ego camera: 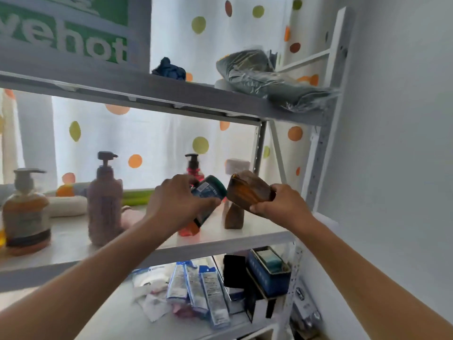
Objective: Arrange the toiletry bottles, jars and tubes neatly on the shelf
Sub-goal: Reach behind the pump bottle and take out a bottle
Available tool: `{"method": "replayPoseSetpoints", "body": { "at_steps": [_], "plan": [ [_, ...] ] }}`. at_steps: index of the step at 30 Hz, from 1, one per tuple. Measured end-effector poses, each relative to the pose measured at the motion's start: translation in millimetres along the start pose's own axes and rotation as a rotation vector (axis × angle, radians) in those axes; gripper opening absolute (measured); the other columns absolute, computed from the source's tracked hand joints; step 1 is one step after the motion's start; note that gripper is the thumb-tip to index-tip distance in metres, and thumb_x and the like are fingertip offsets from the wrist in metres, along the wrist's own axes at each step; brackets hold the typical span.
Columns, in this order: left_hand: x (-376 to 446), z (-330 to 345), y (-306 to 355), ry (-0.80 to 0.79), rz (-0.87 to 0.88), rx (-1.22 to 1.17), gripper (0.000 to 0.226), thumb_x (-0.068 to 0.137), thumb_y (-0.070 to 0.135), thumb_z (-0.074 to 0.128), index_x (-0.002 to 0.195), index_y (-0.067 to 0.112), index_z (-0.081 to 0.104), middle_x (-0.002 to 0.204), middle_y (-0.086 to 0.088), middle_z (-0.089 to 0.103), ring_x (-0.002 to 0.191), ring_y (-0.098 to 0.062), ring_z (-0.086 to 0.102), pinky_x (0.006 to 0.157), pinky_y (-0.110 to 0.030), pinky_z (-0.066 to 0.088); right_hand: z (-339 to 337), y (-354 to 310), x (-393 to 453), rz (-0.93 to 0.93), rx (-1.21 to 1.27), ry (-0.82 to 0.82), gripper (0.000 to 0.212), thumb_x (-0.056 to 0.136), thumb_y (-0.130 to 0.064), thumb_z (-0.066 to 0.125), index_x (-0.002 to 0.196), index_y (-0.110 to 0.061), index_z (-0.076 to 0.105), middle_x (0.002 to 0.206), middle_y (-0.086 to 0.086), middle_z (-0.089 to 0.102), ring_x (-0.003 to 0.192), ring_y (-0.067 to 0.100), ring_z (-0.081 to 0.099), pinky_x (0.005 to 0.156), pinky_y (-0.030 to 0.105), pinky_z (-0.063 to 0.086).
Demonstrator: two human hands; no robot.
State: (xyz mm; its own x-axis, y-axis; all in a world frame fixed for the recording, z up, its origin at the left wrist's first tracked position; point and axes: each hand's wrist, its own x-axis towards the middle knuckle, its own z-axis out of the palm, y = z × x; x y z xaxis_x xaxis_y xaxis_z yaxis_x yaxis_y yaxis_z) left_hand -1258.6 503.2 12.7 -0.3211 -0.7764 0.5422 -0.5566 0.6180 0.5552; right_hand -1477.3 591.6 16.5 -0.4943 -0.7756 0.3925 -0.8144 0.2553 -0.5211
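Backdrop: white metal shelf unit (316, 153) against a dotted curtain (171, 133), backlit, so labels on the middle tier are hard to read.
Middle shelf: white board (257, 235) is the work surface; both hands sit over its 3 o'clock end.
Left hand: left hand (175, 200) closed around a dark teal bottle (208, 192), held tilted, cap end toward 1 o'clock, clear of the board.
Right hand: right hand (279, 204) closed on an amber bottle (247, 190), also tilted and off the board, its top pointing to 10 o'clock.
Gap: the two held bottles look touching or nearly so at centre frame; can't tell which.
Below the hands: red pump bottle (193, 168) stands right behind the left hand; a brown bottle (234, 215) stands under the amber one.
Left end: lilac pump bottle (105, 200) and orange pump bottle (25, 212) upright at 9 o'clock, well apart from the hands.
Lower tier: tubes (196, 290) lying loose at 6 o'clock, next to a blue box (268, 272).
Risk 1: lowering the amber bottle blind could clip the brown bottle and tip it off the open front edge.
Risk 2: left wrist is close to the red pump bottle; a sweep toward 9 o'clock could knock it over.
Risk 3: both bottles are tilted, so a loose cap would likely leak.
Risk 4: crowded 3 o'clock end leaves little landing room; shifting toward the free middle looks safer.
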Motion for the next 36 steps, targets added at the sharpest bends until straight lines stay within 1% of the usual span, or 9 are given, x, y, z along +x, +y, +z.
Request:
{"method": "replayPoseSetpoints", "body": {
  "at_steps": [2,7,11,15,18,23,26,32,36],
  "plan": [
    [4,23,10,-0.016,-0.014,0.0,0.045,0.061,0.062,0.073,0.09,0.029,0.067,0.076,0.006,0.068,0.07,-0.015,0.064,0.064,-0.031,0.054,5,29,7,0.088,0.026,0.007,0.052,0.064,-0.048,0.078,0.106,-0.022,0.061,0.089,-0.005,0.066,0.08,0.015,0.063,0.075,0.034,0.055],
    [11,67,22,-0.032,-0.01,0.062,0.041,0.064,0.06,0.073,0.087,0.026,0.067,0.077,0.007,0.065,0.068,-0.01,0.059,0.051,-0.021,0.034,30,89,25,0.291,0.149,0.013,0.067,0.061,-0.05,0.076,0.115,-0.012,0.062,0.096,0.004,0.068,0.086,0.023,0.065,0.08,0.037,0.055],
    [16,89,13,-0.003,-0.033,0.079,0.047,0.06,0.068,0.07,0.088,0.03,0.066,0.074,0.011,0.063,0.068,-0.009,0.061,0.059,-0.025,0.047,44,108,48,0.427,0.365,-0.026,0.062,0.071,-0.034,0.079,0.119,-0.003,0.054,0.099,0.009,0.061,0.091,0.027,0.061,0.082,0.036,0.053],
    [22,97,11,-0.003,-0.04,0.106,0.047,0.061,0.067,0.07,0.089,0.029,0.066,0.076,0.01,0.065,0.067,-0.01,0.062,0.06,-0.027,0.052,58,105,72,0.429,0.394,-0.07,0.048,0.076,-0.022,0.072,0.116,-0.003,0.054,0.098,0.011,0.062,0.091,0.028,0.061,0.075,0.032,0.053],
    [29,99,12,0.0,-0.057,0.139,0.048,0.06,0.068,0.069,0.088,0.029,0.066,0.082,0.004,0.064,0.068,-0.012,0.062,0.057,-0.026,0.047,75,101,88,0.416,0.343,-0.079,0.041,0.08,-0.016,0.067,0.117,-0.004,0.054,0.099,0.011,0.061,0.092,0.027,0.06,0.065,0.025,0.048],
    [31,98,13,0.017,-0.056,0.158,0.045,0.061,0.064,0.071,0.086,0.026,0.066,0.08,0.005,0.065,0.068,-0.011,0.06,0.053,-0.024,0.042,100,99,112,0.325,0.143,-0.053,0.041,0.082,-0.019,0.073,0.119,-0.011,0.058,0.117,0.01,0.065,0.108,0.027,0.062,0.094,0.035,0.051],
    [30,95,11,0.024,-0.048,0.164,0.045,0.062,0.064,0.071,0.085,0.026,0.065,0.076,0.006,0.066,0.066,-0.011,0.06,0.053,-0.025,0.044,116,102,119,0.286,0.021,-0.046,0.038,0.084,-0.022,0.072,0.118,-0.013,0.056,0.112,0.009,0.065,0.104,0.026,0.063,0.089,0.034,0.052],
    [27,96,5,0.017,-0.074,0.117,0.044,0.063,0.063,0.072,0.089,0.028,0.063,0.082,0.009,0.066,0.073,-0.012,0.063,0.067,-0.031,0.055,133,104,124,0.192,-0.229,-0.008,0.033,0.088,-0.022,0.066,0.118,-0.015,0.054,0.106,0.005,0.065,0.097,0.023,0.064,0.071,0.029,0.045],
    [18,93,-6,0.012,-0.086,0.106,0.05,0.06,0.069,0.069,0.092,0.031,0.066,0.079,0.012,0.068,0.07,-0.009,0.064,0.066,-0.031,0.055,126,97,117,0.202,-0.315,-0.057,0.042,0.084,-0.035,0.068,0.118,-0.015,0.054,0.107,0.006,0.062,0.1,0.025,0.061,0.084,0.036,0.052]
  ]
}}
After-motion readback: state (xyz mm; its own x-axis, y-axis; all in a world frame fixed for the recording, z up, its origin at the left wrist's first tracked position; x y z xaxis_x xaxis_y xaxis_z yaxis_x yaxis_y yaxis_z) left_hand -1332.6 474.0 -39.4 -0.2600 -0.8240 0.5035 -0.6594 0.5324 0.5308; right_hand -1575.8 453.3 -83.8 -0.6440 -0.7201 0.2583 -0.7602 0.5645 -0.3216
